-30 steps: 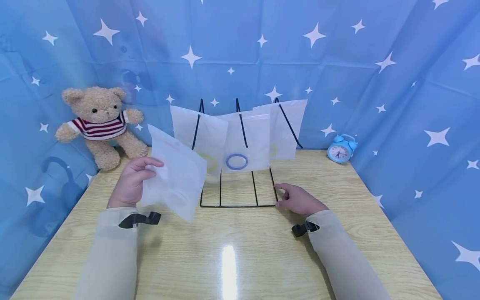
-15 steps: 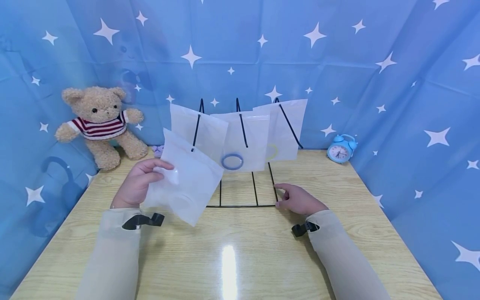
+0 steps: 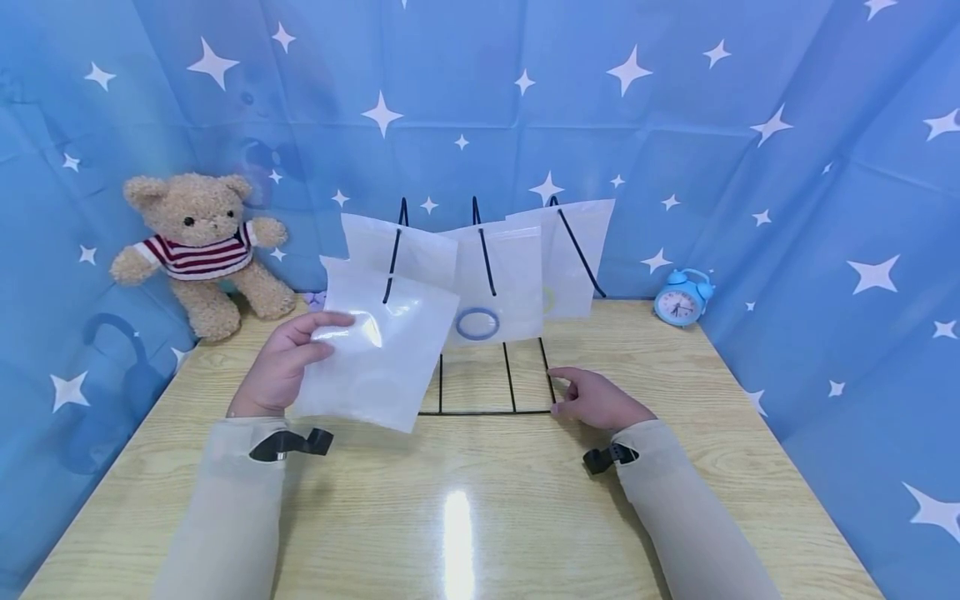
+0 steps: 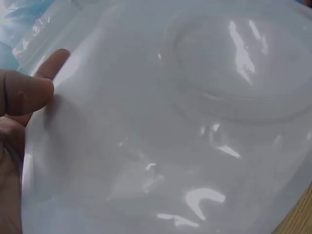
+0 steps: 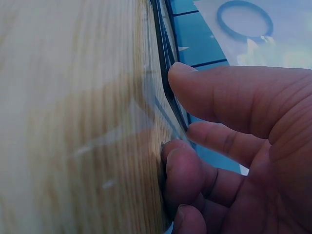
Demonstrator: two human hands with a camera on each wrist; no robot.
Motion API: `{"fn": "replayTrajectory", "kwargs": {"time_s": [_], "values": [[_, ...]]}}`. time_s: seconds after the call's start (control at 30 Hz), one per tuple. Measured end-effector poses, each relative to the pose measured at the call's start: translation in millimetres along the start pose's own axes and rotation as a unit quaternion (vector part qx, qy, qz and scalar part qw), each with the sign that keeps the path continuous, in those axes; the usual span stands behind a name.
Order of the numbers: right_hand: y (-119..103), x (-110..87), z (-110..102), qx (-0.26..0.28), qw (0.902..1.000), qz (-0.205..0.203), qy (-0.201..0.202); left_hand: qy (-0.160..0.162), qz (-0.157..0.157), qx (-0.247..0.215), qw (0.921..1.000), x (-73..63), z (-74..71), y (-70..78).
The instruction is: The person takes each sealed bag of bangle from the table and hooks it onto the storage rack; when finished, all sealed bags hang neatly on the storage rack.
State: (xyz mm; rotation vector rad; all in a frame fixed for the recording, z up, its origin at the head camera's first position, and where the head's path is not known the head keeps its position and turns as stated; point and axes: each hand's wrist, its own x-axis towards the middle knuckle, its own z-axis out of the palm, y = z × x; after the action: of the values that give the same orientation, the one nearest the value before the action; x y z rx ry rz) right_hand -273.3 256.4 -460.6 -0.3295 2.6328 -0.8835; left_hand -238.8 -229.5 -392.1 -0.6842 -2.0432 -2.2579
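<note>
In the head view my left hand (image 3: 281, 367) pinches a frosted white zip bag (image 3: 378, 358) by its left side, between thumb and fingers. The left prong of a black wire rack (image 3: 480, 412) shows in front of the bag's upper edge. A faint ring shape shows through the bag (image 4: 122, 131) in the left wrist view. My right hand (image 3: 596, 398) holds the rack's base at its front right corner, thumb and forefinger on the wire (image 5: 163, 63) in the right wrist view. Similar bags hang from the rack's prongs; the middle one (image 3: 495, 267) contains a blue ring (image 3: 477, 323).
On the wooden table (image 3: 360, 517), a teddy bear (image 3: 202, 250) in a striped shirt sits at the back left. A small purple item (image 3: 315, 301) lies beside it, partly hidden. A blue alarm clock (image 3: 683, 297) stands back right. Starry blue cloth (image 3: 480, 100) hangs behind.
My left hand has moved slightly right, bringing the bag from left of the rack to overlap its left prong; the bag is now straighter. The hanging bags sway slightly. My right hand stays put.
</note>
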Motion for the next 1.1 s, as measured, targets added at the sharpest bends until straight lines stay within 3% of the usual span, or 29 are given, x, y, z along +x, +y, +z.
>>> {"fn": "replayTrajectory", "kwargs": {"time_s": [0.2,0.53,0.7,0.9,1.1], "values": [[1,0.4,0,0.000,1.0000,0.003,0.004,-0.006,-0.020,-0.025,0.9995,3.4,5.0,0.6],[0,-1.8,0,0.002,1.0000,0.004,0.005,0.007,0.015,-0.022,0.9996,8.7,21.6,-5.5],[1,-2.7,0,0.004,1.0000,0.001,0.005,0.033,0.008,0.039,0.9987,11.1,23.9,-7.9],[4,-1.6,1,0.011,0.9999,-0.002,-0.003,0.077,-0.009,0.131,0.9884,12.4,17.7,-12.8],[11,1.8,3,0.021,0.9997,-0.011,-0.009,0.094,-0.015,0.133,0.9866,8.9,9.8,-21.7]]}}
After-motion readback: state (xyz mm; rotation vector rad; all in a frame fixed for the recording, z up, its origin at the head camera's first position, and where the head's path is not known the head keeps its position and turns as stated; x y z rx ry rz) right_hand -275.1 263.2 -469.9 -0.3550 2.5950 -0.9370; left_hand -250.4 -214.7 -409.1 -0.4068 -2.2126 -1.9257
